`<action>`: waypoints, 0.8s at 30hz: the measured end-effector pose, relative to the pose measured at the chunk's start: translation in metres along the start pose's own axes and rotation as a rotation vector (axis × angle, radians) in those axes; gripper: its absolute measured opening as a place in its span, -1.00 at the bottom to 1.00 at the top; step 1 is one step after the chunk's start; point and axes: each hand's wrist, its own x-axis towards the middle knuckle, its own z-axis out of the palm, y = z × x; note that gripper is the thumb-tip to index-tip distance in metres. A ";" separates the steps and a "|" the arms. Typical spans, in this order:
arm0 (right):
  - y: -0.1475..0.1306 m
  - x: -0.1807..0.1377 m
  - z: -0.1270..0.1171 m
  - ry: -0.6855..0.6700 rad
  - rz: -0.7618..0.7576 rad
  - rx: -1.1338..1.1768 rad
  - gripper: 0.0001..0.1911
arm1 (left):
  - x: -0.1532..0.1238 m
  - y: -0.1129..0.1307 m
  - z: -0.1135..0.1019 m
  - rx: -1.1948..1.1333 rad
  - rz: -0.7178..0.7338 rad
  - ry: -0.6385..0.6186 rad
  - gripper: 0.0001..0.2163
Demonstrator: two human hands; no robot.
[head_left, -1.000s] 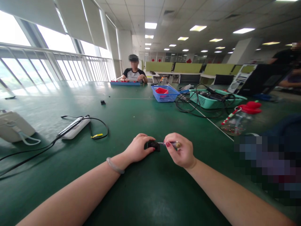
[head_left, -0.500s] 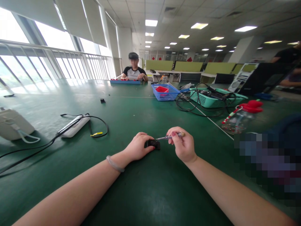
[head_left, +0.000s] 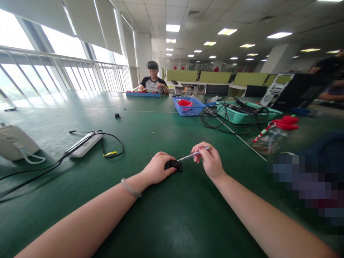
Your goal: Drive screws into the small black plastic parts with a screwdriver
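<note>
My left hand (head_left: 156, 167) rests on the green table (head_left: 166, 222) with its fingers closed over a small black part (head_left: 175, 165), pinning it down. My right hand (head_left: 209, 160) pinches a thin screwdriver (head_left: 191, 155) by its handle. The shaft slants down to the left and its tip meets the top of the black part. A pale bangle sits on my left wrist.
A white power strip (head_left: 85, 144) with black cable lies at left, a beige device (head_left: 14, 142) beyond it. A blue basket (head_left: 189, 106), a teal basket (head_left: 243, 113) full of cables and a red-capped bottle (head_left: 274, 134) stand at right. Another person (head_left: 153, 83) sits at the far end.
My right hand has lifted and tilted the screwdriver from nearly level to a steeper slant, the tip staying at the black part. My left hand has kept still.
</note>
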 end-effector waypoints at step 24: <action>0.020 0.011 -0.006 0.024 0.107 0.119 -0.72 | 0.000 0.002 0.000 0.002 0.001 0.001 -0.70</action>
